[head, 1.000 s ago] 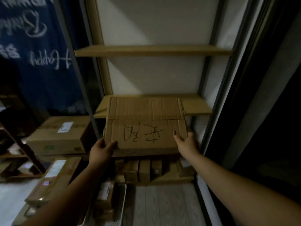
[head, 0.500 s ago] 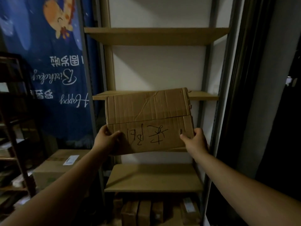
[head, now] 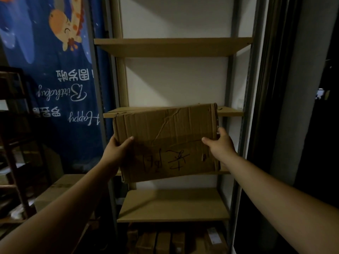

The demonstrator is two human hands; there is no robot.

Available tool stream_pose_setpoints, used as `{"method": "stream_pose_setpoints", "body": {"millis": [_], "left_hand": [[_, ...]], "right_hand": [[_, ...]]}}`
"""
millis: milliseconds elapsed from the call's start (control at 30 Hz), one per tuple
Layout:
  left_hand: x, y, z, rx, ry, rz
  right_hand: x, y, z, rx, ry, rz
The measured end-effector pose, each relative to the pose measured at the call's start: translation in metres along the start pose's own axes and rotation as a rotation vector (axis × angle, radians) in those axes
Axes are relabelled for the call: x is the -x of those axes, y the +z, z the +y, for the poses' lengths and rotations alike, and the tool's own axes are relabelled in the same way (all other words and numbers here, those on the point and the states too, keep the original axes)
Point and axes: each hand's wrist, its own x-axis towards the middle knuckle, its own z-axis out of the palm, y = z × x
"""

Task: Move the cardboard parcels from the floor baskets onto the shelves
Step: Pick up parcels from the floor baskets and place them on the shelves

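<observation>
1. Head view: the cardboard parcel (head: 165, 142) is held in the air in front of the shelving, slightly tilted, its upper edge level with the front lip of the middle shelf (head: 231, 111) (contact cannot be told).
2. The left hand (head: 117, 151) grips the parcel's left edge, its fingers (head: 128, 140) curled round it, thumb on the top face.
3. The right hand (head: 220, 143) clasps the right edge the same way.
4. Black handwritten marks sit on the near face.
5. A bare lower shelf (head: 174, 206) lies beneath the parcel, with small boxes (head: 161, 241) below it.
6. A blue banner (head: 60, 88) hangs left.
</observation>
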Motion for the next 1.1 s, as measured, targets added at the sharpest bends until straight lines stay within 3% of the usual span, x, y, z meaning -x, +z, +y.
{"method": "stream_pose_setpoints", "body": {"millis": [267, 500, 700, 867, 1000, 1100], "left_hand": [[-0.004, -0.011, 0.001, 0.037, 0.052, 0.029], [-0.005, -0.013, 0.01, 0.049, -0.069, 0.053], [0.009, -0.021, 0.007, 0.06, -0.108, -0.14], [0.009, -0.022, 0.01, 0.05, -0.103, -0.006], [0.01, -0.022, 0.01, 0.008, -0.078, -0.028], [0.013, -0.023, 0.011, -0.01, -0.068, -0.112]], "right_hand": [[-0.002, 0.003, -0.008, -0.11, 0.046, -0.075], [0.003, 0.0, -0.01, -0.179, 0.042, -0.135], [-0.005, -0.009, -0.009, -0.178, 0.084, -0.199], [-0.002, -0.004, -0.009, -0.037, 0.054, -0.279], [-0.001, 0.005, -0.012, -0.15, 0.101, -0.203], [-0.002, 0.005, -0.013, -0.061, 0.093, -0.141]]}}
